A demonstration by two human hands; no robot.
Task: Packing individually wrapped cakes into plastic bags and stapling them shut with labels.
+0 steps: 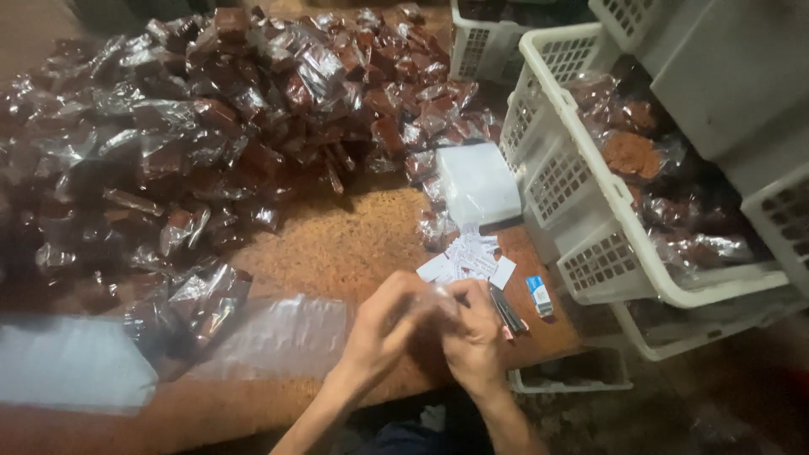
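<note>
Small clear plastic packet (440, 295), thin, glossy and blurred, pinched between the left hand (389, 324) and right hand (474, 335) at the near edge of the worktop (337, 244); seemingly a labelling or sealing step, calling for a fine fingertip grip. Just beyond lie white paper slips (468, 259); far left, a heap of wrapped brown blocks (236, 109); right, a white basket (590, 253).

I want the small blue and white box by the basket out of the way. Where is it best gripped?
Probably across the long sides of the small blue and white box, from above. It lies flat on the table, apart from the dark pens on its left, so fingers have room there.
</note>
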